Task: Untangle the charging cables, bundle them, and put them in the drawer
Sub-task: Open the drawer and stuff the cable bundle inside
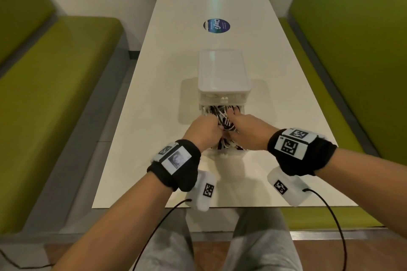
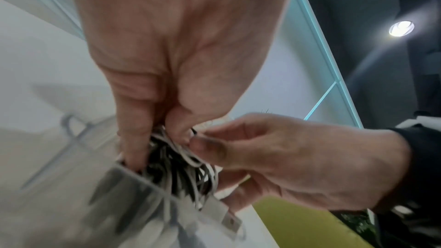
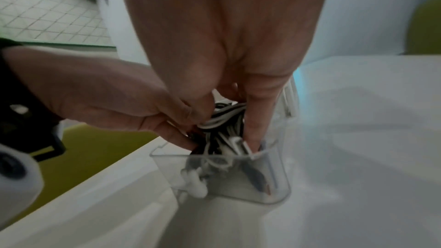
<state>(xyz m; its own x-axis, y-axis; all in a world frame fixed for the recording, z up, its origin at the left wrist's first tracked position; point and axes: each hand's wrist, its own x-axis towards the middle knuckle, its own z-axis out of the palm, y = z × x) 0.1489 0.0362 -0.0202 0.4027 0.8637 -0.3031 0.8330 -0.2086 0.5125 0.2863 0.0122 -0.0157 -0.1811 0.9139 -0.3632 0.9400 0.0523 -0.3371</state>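
White table (image 1: pixel 154 86): both hands (image 1: pixel 206 131) pinch cables (image 1: pixel 222 114) inside drawer (image 3: pixel 267 176)

round blue sticker (image 1: pixel 216 26) | far middle of the white table (image 1: pixel 154 86) | reads "ClayG", cut off at the edge, turned sideways | smaller print beside it too small to read

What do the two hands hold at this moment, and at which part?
Both the left hand and right hand grip the black and white cables at the top of the bunch, inside the open clear drawer.
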